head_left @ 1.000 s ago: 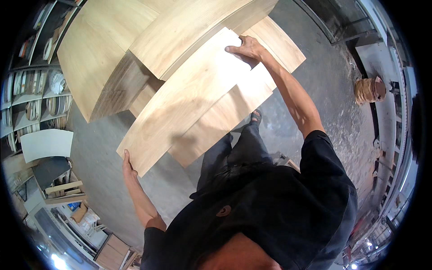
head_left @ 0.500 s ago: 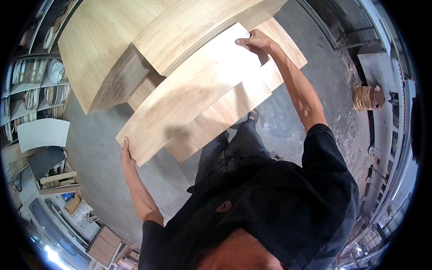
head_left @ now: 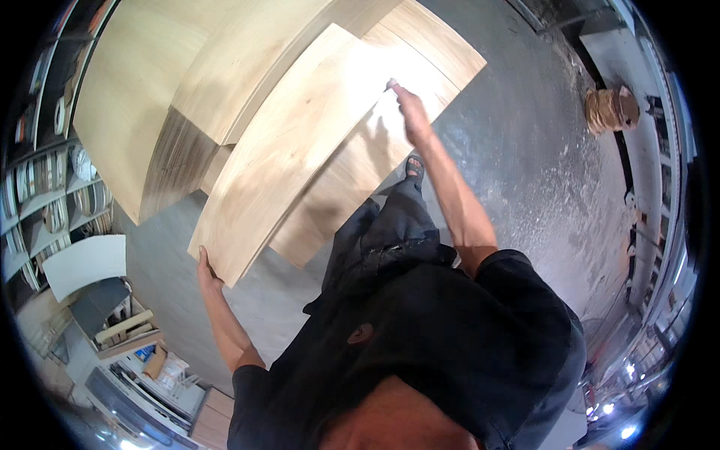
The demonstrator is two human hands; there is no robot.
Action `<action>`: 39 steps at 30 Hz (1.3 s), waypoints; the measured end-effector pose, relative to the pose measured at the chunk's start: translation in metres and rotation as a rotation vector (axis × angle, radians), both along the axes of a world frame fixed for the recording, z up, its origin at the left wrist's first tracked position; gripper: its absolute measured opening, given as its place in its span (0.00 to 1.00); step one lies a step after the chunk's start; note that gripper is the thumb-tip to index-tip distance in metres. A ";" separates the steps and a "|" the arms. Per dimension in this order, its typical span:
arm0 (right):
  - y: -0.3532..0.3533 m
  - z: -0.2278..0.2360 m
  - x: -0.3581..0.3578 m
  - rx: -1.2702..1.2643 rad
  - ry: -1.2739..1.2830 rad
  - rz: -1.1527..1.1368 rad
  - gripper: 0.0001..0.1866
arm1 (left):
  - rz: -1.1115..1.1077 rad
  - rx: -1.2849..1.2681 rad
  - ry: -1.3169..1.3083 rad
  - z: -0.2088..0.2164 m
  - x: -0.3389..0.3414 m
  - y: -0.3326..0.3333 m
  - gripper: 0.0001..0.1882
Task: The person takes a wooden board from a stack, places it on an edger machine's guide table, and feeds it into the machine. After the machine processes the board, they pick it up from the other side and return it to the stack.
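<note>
Grey floor [head_left: 517,157], crammed shelves [head_left: 45,180]; left hand [head_left: 209,271] and right hand [head_left: 409,112] with a grip on one wooden board [head_left: 289,150]

Upper board [head_left: 285,142] between left fingers [head_left: 204,259] and right fingers [head_left: 397,89], lower board [head_left: 322,215] beneath, panels [head_left: 247,82] beyond both, shelving [head_left: 34,204] farther left

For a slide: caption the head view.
Left hand at one end of a pale board, right hand at its near edge.

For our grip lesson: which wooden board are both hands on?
The long middle board: left hand at its left end, right hand at its near edge; neither visibly touches other boards.
</note>
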State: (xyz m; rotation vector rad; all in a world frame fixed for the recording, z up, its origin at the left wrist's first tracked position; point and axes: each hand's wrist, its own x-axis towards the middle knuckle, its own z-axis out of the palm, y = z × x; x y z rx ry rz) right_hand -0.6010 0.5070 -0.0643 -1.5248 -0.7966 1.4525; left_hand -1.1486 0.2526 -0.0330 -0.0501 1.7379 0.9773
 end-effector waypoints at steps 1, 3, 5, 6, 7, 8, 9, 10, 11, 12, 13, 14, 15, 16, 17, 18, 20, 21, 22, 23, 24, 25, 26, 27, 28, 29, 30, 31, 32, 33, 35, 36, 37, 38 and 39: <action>-0.007 0.005 -0.019 -0.018 0.058 0.011 0.45 | -0.005 -0.019 -0.039 0.000 -0.007 0.000 0.37; -0.004 0.012 -0.053 -0.106 -0.039 -0.072 0.49 | 0.007 -0.062 -0.002 0.007 -0.004 0.002 0.37; 0.004 0.028 -0.057 -0.102 0.070 -0.119 0.54 | 0.020 -0.097 0.031 0.010 -0.001 0.002 0.36; 0.008 0.022 -0.055 -0.055 0.026 -0.031 0.54 | 0.004 -0.073 0.031 0.010 -0.002 -0.004 0.36; 0.012 0.014 -0.052 -0.010 -0.019 0.052 0.54 | -0.018 -0.049 0.030 0.011 -0.002 -0.003 0.35; 0.019 0.004 -0.049 -0.074 -0.020 0.109 0.55 | -0.032 -0.052 0.032 0.011 -0.002 0.000 0.35; 0.019 0.003 -0.049 -0.077 -0.016 0.100 0.55 | -0.012 -0.073 0.044 0.012 -0.001 0.003 0.35; 0.018 0.002 -0.050 -0.046 -0.080 0.085 0.54 | 0.009 -0.094 0.056 0.013 0.000 0.005 0.34; 0.019 0.001 -0.050 -0.015 -0.143 0.071 0.54 | 0.000 -0.096 0.060 0.015 0.001 0.006 0.34; 0.018 0.005 -0.053 -0.020 -0.138 0.064 0.54 | -0.020 -0.071 0.049 0.019 0.000 0.004 0.35; 0.018 0.010 -0.055 -0.016 -0.064 0.062 0.53 | -0.038 -0.045 0.037 0.023 -0.002 0.002 0.35; 0.017 0.014 -0.058 -0.010 0.010 0.062 0.53 | -0.042 -0.048 0.043 0.026 -0.003 -0.001 0.35; 0.020 0.006 -0.057 -0.006 0.009 0.067 0.53 | -0.056 -0.031 0.030 0.024 0.004 -0.006 0.36; 0.023 -0.001 -0.057 -0.014 -0.028 0.070 0.52 | -0.067 -0.013 0.016 0.021 0.011 -0.010 0.36; 0.023 -0.007 -0.050 -0.014 -0.048 0.079 0.51 | -0.056 -0.007 0.013 0.016 0.018 -0.013 0.36; 0.025 -0.009 -0.051 -0.012 -0.061 0.108 0.51 | -0.041 0.026 0.065 0.013 0.023 -0.020 0.38; 0.018 0.017 -0.030 -0.074 0.062 0.304 0.40 | 0.015 0.066 0.124 0.006 0.017 -0.038 0.40; 0.013 0.033 -0.023 -0.178 -0.054 0.296 0.34 | 0.112 0.085 0.124 0.005 0.002 -0.051 0.46; 0.009 0.032 0.001 -0.157 -0.102 0.293 0.31 | 0.220 0.107 0.107 -0.006 0.006 -0.069 0.51; 0.010 -0.019 0.034 -0.197 -0.135 0.141 0.31 | 0.271 0.118 0.098 -0.012 0.017 -0.079 0.51; 0.005 0.008 0.046 -0.181 -0.002 0.029 0.34 | 0.469 0.043 0.090 -0.018 0.036 -0.093 0.56; -0.003 0.002 0.071 -0.257 0.095 -0.076 0.34 | 0.644 -0.040 0.073 -0.017 0.053 -0.101 0.61; -0.010 0.004 0.088 -0.283 0.160 -0.185 0.35 | 0.666 0.019 -0.019 -0.021 0.085 -0.099 0.63; -0.018 0.023 0.098 -0.315 0.164 -0.230 0.38 | 0.688 0.069 -0.109 -0.025 0.116 -0.097 0.65; -0.029 0.031 0.116 -0.289 0.207 -0.221 0.39 | 0.700 0.094 -0.190 -0.038 0.143 -0.094 0.57; -0.041 0.042 0.135 -0.267 0.186 -0.266 0.38 | 0.691 0.115 -0.285 -0.056 0.174 -0.081 0.49; -0.058 0.061 0.149 -0.187 0.288 -0.349 0.35 | 0.672 0.125 -0.376 -0.074 0.205 -0.066 0.41; -0.078 0.087 0.163 -0.156 0.450 -0.391 0.33 | 0.639 0.155 -0.462 -0.084 0.236 -0.047 0.34; -0.098 0.106 0.183 -0.148 0.502 -0.427 0.32 | 0.532 0.252 -0.610 -0.082 0.264 -0.024 0.34; -0.112 0.121 0.200 -0.158 0.461 -0.467 0.30 | 0.423 0.312 -0.599 -0.079 0.289 0.000 0.37; -0.153 0.131 0.282 -0.435 0.179 -0.376 0.28 | 0.353 0.495 -0.478 -0.006 0.327 0.018 0.46; -0.180 0.156 0.262 -0.346 -0.164 -0.249 0.28 | 0.430 0.509 -0.463 0.003 0.333 -0.003 0.46; -0.214 0.186 0.234 -0.223 -0.501 -0.121 0.28 | 0.489 0.406 -0.390 0.010 0.339 -0.025 0.41; -0.233 0.206 0.246 -0.211 -0.739 0.059 0.27 | 0.536 0.303 -0.334 0.019 0.345 -0.044 0.36; -0.245 0.219 0.251 -0.190 -0.973 0.238 0.26 | 0.598 0.313 -0.341 0.033 0.346 -0.061 0.36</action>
